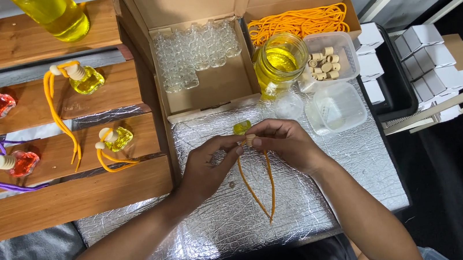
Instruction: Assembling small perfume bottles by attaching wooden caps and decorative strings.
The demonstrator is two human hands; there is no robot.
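- Bottle (241, 127), small w/ yellow liquid, held above foil mat (224, 218), centre, betw. both hands.
- L hand (206, 165): fingers pinched on orange cord (256, 186) near wooden cap (250, 139).
- R hand (285, 144): closed round cap/bottle neck.
- Cord loop hangs toward the person.
- Jar (280, 60) of yellow liquid + tub of caps (327, 61) just behind.

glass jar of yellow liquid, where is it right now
In the head view the glass jar of yellow liquid stands upper centre on the foil-covered table, between the cardboard box of empty small bottles on its left and the plastic tub of wooden caps on its right.
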